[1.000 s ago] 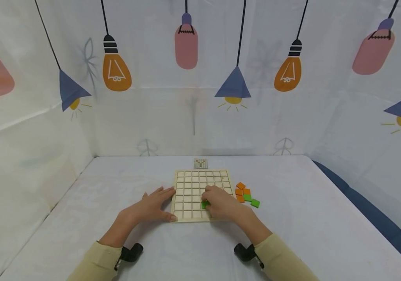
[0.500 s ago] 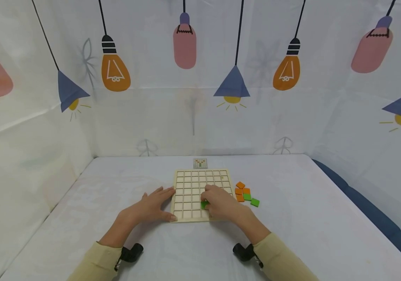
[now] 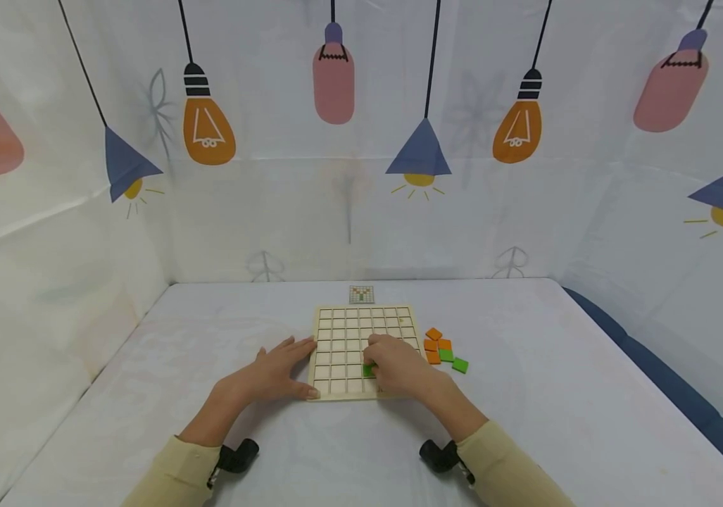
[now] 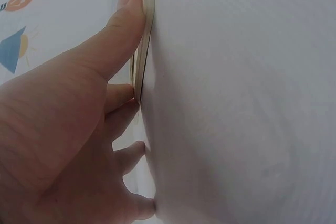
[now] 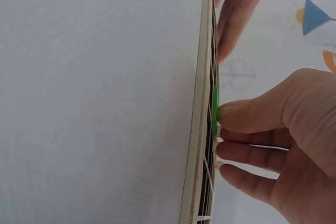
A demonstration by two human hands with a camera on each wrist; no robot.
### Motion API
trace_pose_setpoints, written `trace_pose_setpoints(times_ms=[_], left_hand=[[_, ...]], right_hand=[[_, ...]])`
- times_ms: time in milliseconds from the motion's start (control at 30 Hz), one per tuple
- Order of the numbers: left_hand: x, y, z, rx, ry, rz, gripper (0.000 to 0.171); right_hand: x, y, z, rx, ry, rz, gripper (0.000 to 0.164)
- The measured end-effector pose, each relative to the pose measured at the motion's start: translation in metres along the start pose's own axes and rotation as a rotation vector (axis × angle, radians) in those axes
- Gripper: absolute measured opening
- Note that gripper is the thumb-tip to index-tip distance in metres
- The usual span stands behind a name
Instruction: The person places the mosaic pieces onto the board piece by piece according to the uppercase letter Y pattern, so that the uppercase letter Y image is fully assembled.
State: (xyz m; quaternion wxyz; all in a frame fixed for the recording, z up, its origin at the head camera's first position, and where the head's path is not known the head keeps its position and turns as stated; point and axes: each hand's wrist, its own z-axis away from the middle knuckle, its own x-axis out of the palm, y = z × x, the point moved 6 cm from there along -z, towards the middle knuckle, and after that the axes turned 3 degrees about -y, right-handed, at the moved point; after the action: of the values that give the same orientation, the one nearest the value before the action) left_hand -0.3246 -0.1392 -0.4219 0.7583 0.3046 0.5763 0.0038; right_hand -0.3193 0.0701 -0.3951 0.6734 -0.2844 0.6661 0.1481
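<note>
A pale wooden grid board (image 3: 338, 345) lies on the white table. My left hand (image 3: 275, 370) rests at its left edge, fingers spread, with the thumb (image 4: 113, 40) over the near rim in the left wrist view. My right hand (image 3: 402, 366) is over the board's right half, its fingers curled down at a green tile (image 3: 369, 370). In the right wrist view the thumb presses on that green tile (image 5: 214, 109), which sits at the board's surface; other fingertips touch the board beside it. The hand hides part of the tile and several grid cells.
Several loose orange tiles (image 3: 431, 346) and green tiles (image 3: 460, 366) lie just right of the board. A small card (image 3: 361, 295) with a coloured grid pattern lies behind it. White curtains (image 3: 298, 211) with printed lamps surround the table (image 3: 222, 317).
</note>
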Motion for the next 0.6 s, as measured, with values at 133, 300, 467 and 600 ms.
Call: trace_pose_setpoints(times_ms=[133, 300, 467, 600], left_hand=[[0.001, 0.0, 0.0, -0.006, 0.001, -0.001, 0.1], [0.001, 0.0, -0.001, -0.018, -0.003, -0.008, 0.1], [0.001, -0.001, -0.001, -0.015, -0.003, -0.006, 0.1], [0.001, -0.001, -0.002, -0.009, -0.001, -0.002, 0.101]], right_hand=[[0.0, 0.001, 0.001, 0.004, -0.005, -0.051, 0.019], [0.0, 0.004, 0.001, 0.019, -0.035, -0.102, 0.022], [0.0, 0.009, 0.0, 0.04, -0.068, -0.14, 0.021], [-0.002, 0.014, 0.001, 0.038, -0.087, -0.189, 0.022]])
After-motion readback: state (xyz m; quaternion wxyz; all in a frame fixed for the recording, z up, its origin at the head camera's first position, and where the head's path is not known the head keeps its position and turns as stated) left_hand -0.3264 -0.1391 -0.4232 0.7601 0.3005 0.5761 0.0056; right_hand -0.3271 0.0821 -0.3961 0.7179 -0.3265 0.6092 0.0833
